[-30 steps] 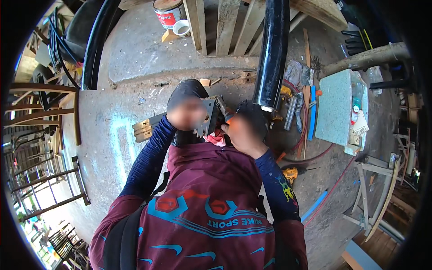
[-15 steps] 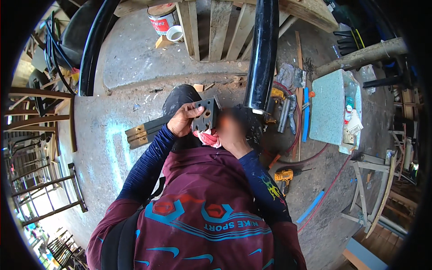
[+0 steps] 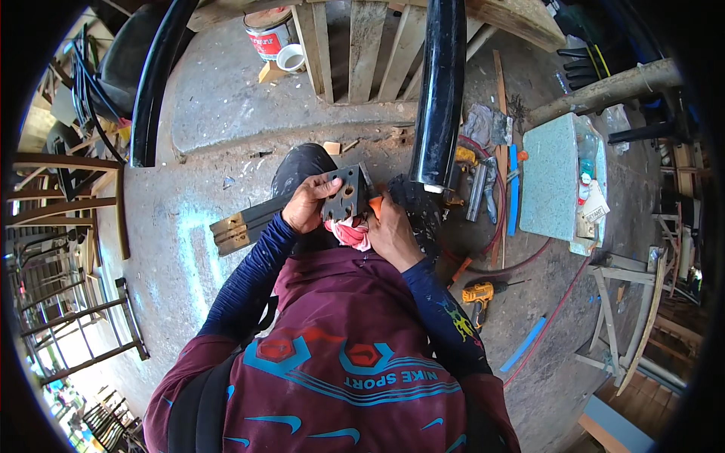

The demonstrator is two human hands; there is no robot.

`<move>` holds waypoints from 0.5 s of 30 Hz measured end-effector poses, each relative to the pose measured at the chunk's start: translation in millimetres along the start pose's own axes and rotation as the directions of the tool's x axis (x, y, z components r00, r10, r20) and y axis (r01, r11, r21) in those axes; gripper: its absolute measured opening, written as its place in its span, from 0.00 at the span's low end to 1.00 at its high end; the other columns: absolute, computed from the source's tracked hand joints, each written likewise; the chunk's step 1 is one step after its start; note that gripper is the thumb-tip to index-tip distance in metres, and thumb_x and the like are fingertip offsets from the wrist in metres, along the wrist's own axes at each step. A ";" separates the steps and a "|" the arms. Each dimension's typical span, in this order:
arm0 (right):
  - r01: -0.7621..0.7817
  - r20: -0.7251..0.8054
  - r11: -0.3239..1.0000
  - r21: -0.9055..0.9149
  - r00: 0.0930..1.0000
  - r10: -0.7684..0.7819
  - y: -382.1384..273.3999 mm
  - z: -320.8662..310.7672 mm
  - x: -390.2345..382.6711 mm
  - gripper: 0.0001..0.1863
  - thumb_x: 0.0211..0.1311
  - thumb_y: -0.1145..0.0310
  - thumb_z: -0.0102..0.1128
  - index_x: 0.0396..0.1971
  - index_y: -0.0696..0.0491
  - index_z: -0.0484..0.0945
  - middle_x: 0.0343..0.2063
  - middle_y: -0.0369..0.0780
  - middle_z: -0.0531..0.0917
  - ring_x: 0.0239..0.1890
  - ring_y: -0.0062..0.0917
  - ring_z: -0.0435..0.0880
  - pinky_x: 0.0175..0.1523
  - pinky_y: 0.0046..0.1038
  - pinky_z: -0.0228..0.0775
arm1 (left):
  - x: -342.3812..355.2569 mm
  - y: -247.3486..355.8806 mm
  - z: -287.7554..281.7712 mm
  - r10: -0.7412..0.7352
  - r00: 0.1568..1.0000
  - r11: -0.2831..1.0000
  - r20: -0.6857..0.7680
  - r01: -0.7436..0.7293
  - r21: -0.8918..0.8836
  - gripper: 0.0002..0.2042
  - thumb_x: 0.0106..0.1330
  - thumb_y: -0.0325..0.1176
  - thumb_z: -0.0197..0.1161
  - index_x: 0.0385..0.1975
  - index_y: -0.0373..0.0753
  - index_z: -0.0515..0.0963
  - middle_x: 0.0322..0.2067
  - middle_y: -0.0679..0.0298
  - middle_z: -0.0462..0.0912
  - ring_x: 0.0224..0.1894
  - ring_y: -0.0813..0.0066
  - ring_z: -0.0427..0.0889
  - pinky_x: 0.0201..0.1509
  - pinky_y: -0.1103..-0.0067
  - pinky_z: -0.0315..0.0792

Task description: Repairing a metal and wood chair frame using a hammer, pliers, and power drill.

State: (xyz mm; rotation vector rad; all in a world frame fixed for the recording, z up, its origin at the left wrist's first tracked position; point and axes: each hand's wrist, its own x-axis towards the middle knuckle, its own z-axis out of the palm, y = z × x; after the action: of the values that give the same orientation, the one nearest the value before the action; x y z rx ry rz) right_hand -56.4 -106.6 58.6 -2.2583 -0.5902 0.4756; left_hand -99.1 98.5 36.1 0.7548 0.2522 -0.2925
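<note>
My left hand (image 3: 306, 202) grips a dark block with round holes (image 3: 343, 195), its thumb lying over the front face. In my right hand (image 3: 394, 234) is an orange-handled tool (image 3: 376, 204), held against the block's right side. A narrow grey strip shows by the block's upper right edge; whether it belongs to the tool, I cannot tell. Just below the block lies a bunched red-and-white cloth (image 3: 349, 232). A dark bar (image 3: 242, 226) with a brownish end reaches out left behind my left hand; whether it joins the block is hidden.
At right on the concrete floor are a yellow drill (image 3: 479, 294), a red hose (image 3: 521, 257), blue strips (image 3: 522, 345) and a pale speckled box (image 3: 547, 181). Ahead stand a black post (image 3: 440, 98), wooden slats (image 3: 366, 53) and a paint can (image 3: 268, 36). Chair frames (image 3: 83, 321) fill the left.
My right hand, blurred before, now shows clearly beside the block with the orange handle visible. My left hand and the block have hardly moved.
</note>
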 end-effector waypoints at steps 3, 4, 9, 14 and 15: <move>-0.026 0.004 0.998 0.054 1.000 0.026 -4.3 -1.2 -1.2 0.31 0.60 0.76 0.58 0.63 0.65 0.60 0.38 0.62 0.82 0.44 0.58 0.82 0.49 0.48 0.75 | 0.8 -0.3 1.1 0.016 0.999 1.000 -0.044 -0.016 0.009 0.15 0.75 0.39 0.58 0.49 0.33 0.77 0.40 0.62 0.86 0.37 0.77 0.86 0.44 0.79 0.81; -0.014 -0.014 0.995 0.102 1.000 0.015 -2.8 1.0 -2.5 0.28 0.60 0.75 0.58 0.60 0.65 0.63 0.37 0.61 0.82 0.43 0.58 0.82 0.48 0.48 0.75 | 0.5 -1.1 0.5 0.016 0.999 1.000 -0.040 -0.016 0.010 0.15 0.75 0.39 0.58 0.49 0.33 0.77 0.40 0.62 0.86 0.37 0.77 0.86 0.44 0.80 0.81; -0.307 0.247 0.887 0.344 0.941 0.230 -9.6 -17.1 -1.6 0.11 0.61 0.73 0.56 0.41 0.63 0.73 0.32 0.59 0.81 0.38 0.55 0.82 0.40 0.49 0.75 | -1.6 3.3 3.0 0.022 0.999 0.999 -0.040 -0.023 -0.031 0.14 0.75 0.39 0.59 0.48 0.34 0.77 0.40 0.63 0.85 0.37 0.77 0.86 0.44 0.79 0.81; 0.032 -0.044 0.999 0.004 0.999 -0.032 -10.3 -9.7 -4.2 0.13 0.62 0.74 0.56 0.44 0.64 0.74 0.34 0.59 0.82 0.41 0.58 0.81 0.48 0.46 0.75 | 1.1 -0.2 -2.2 0.030 0.999 0.999 -0.020 -0.031 -0.024 0.14 0.75 0.39 0.59 0.49 0.33 0.77 0.40 0.63 0.85 0.38 0.77 0.86 0.44 0.79 0.81; 0.014 -0.111 0.999 -0.044 0.994 -0.019 -11.3 -5.2 -5.7 0.14 0.62 0.73 0.57 0.44 0.64 0.74 0.35 0.59 0.81 0.42 0.58 0.80 0.50 0.48 0.74 | 1.6 -0.4 -2.1 0.026 1.000 1.000 -0.016 -0.026 -0.015 0.14 0.75 0.38 0.59 0.49 0.33 0.77 0.40 0.63 0.85 0.38 0.77 0.86 0.44 0.79 0.81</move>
State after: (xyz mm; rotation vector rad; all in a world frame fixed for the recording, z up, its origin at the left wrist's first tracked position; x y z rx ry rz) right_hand -61.5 -105.7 71.2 -2.3017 -0.5661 0.3286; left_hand -98.0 99.4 33.9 0.7448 0.2588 -0.2600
